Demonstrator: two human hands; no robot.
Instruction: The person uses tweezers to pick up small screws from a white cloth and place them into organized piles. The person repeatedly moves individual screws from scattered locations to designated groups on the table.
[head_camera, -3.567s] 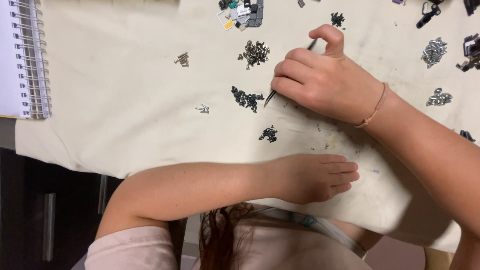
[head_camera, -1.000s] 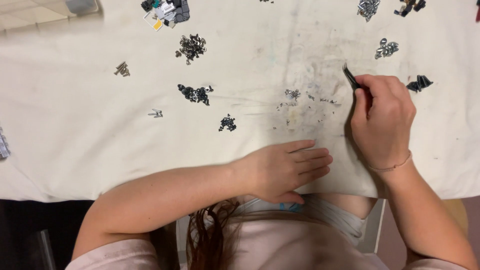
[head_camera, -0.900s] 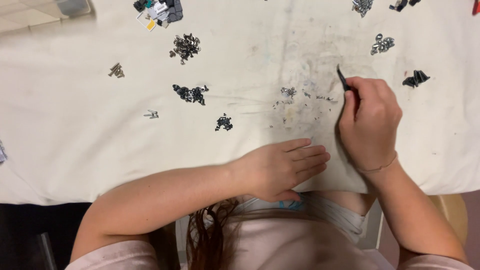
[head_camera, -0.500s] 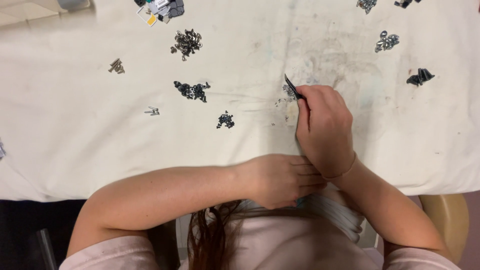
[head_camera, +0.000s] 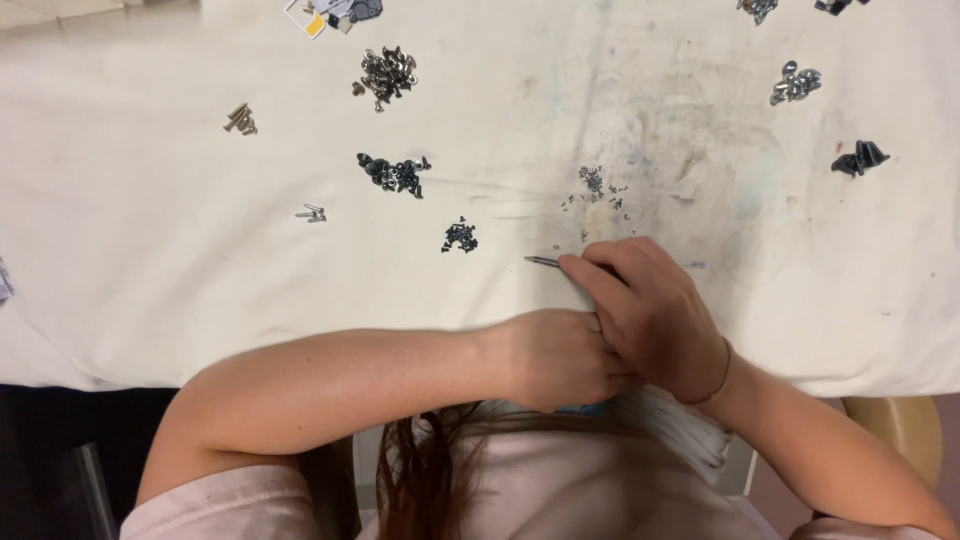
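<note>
My right hand (head_camera: 652, 312) grips thin metal tweezers (head_camera: 545, 262), their tip pointing left over a stained white cloth (head_camera: 180, 260). The tip hovers right of a small pile of tiny black screws (head_camera: 460, 236) and below a scatter of very small dark screws (head_camera: 595, 185). My left hand (head_camera: 555, 358) lies flat at the cloth's near edge, partly under my right hand, holding nothing.
Other sorted piles lie on the cloth: dark screws (head_camera: 395, 172), silver screws (head_camera: 388, 70), brass screws (head_camera: 240, 119), two pale screws (head_camera: 312, 213), silver parts (head_camera: 796, 83), black parts (head_camera: 859, 158). Small electronic parts (head_camera: 335, 10) sit at the far edge.
My right hand with the tweezers has swept from the right side of the cloth leftward and nearer, now overlapping my left hand. The left hand has stayed put.
</note>
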